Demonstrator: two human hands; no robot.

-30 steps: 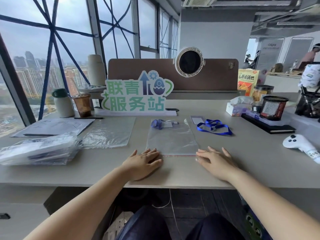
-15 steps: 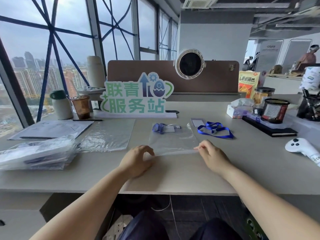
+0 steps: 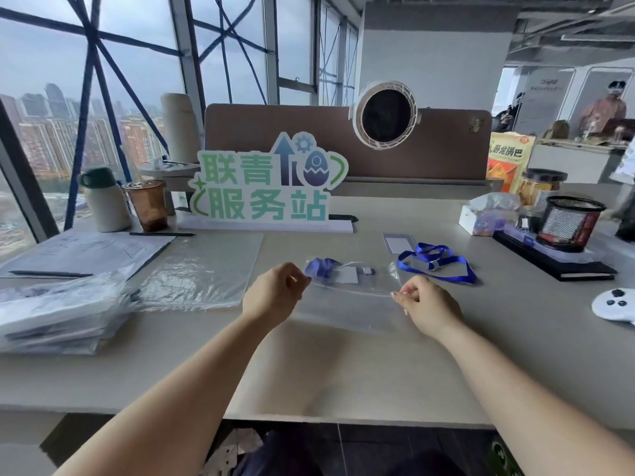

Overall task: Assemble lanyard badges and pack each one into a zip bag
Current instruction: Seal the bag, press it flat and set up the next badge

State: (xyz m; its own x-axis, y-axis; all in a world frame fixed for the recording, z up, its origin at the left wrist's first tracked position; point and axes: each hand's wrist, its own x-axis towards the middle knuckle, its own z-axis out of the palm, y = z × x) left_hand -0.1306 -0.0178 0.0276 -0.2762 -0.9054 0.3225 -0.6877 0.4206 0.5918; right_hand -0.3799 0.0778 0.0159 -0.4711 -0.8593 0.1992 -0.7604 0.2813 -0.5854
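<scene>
A clear zip bag hangs above the desk, lifted by its red-lined zip edge. My left hand pinches the left corner and my right hand pinches the right corner. Inside the bag, near its far end, lie a bundled blue lanyard with a badge card. A loose blue lanyard lies on the desk to the right, next to an empty clear badge holder.
A stack of filled bags sits at the left, with flat empty zip bags beside it. Behind stand a green sign, cups and papers. Right side: tissue box, mesh pen cup, notebook, white controller.
Both hands went from lying flat at the bag's near edge to pinching its corners, and they have lifted the zip edge up off the desk.
</scene>
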